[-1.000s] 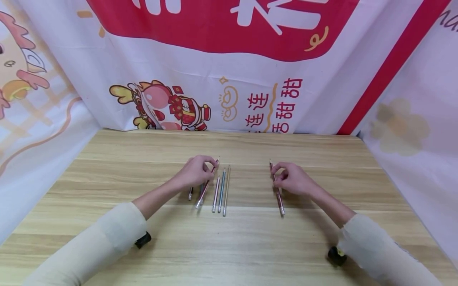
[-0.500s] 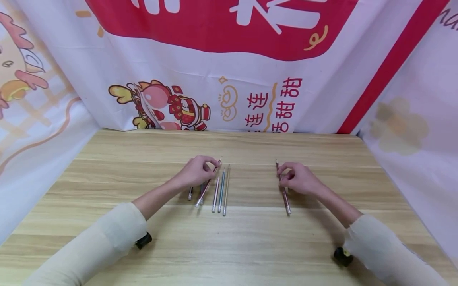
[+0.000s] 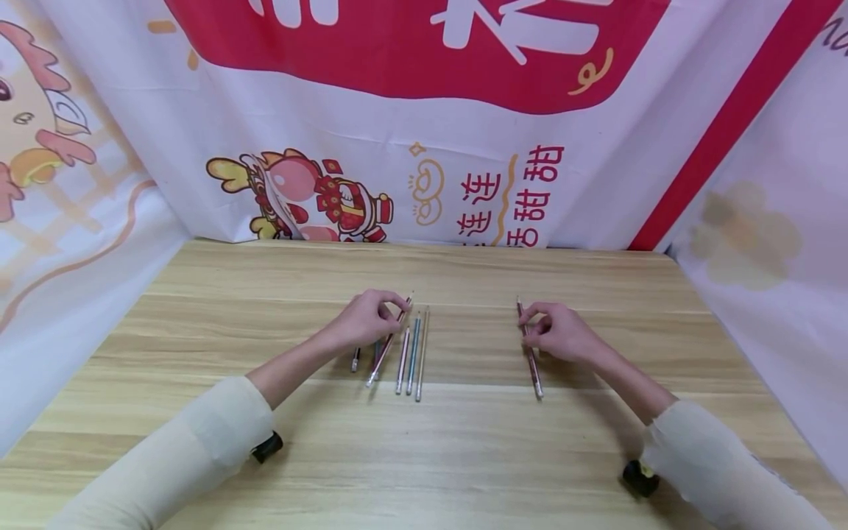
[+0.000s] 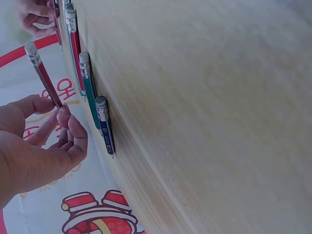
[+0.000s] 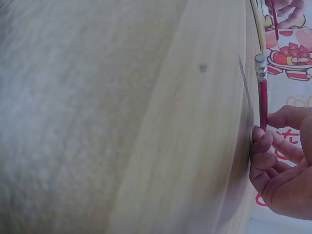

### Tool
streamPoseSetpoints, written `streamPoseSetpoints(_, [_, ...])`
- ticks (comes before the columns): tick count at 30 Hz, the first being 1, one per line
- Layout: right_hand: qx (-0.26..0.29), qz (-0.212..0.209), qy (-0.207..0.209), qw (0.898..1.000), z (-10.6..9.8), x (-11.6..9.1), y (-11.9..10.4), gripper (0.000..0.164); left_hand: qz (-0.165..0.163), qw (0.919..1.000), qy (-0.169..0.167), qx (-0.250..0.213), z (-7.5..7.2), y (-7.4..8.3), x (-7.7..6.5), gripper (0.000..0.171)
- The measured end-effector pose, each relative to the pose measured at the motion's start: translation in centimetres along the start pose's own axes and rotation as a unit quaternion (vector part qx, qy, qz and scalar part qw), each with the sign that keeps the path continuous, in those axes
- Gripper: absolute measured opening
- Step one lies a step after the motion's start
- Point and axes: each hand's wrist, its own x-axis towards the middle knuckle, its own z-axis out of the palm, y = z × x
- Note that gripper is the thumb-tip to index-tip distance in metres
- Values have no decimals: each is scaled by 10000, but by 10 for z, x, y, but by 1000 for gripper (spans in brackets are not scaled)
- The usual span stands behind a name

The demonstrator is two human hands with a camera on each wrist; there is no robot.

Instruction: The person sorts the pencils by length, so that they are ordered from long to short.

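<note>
My left hand [image 3: 366,318] pinches a dark red pencil [image 3: 386,352] between thumb and fingers, its eraser end toward me. In the left wrist view that pencil [image 4: 45,78] is raised off the table, above a teal pencil [image 4: 89,92] and a dark blue pencil [image 4: 105,127]. Right of this hand, a striped pencil [image 3: 403,361], a blue pencil [image 3: 414,355] and a gold pencil [image 3: 422,357] lie side by side. Farther right, my right hand [image 3: 563,333] pinches another red pencil [image 3: 534,368]. The right wrist view shows this pencil [image 5: 263,100] close to the tabletop; contact is unclear.
The wooden table [image 3: 424,464] ends at a printed cloth [image 3: 371,125] along the back. Cloth also hangs at the left and right sides. A black device [image 3: 268,447] sits under the left sleeve, and another black device [image 3: 640,478] under the right sleeve.
My right hand has moved to the right with its red pencil, mostly in the first half second. The left hand has barely moved; its pencil has shifted slightly right. The loose pencils look unmoved.
</note>
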Motion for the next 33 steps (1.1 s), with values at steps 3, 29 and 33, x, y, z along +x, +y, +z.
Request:
streamPoseSetpoints(3, [-16,35,4,10000,-1,-1,0,24,-24,10000,10,1,1,1,1,34])
streamPoseSetpoints(29, [-86,244,110,9996,-16,-9,12,25,419,9988,86,-216,14,14,13,34])
streamPoseSetpoints(33, [-144,184,128,9996,-20,-12,15,24,405,9987,89,-302,18,17,17,35])
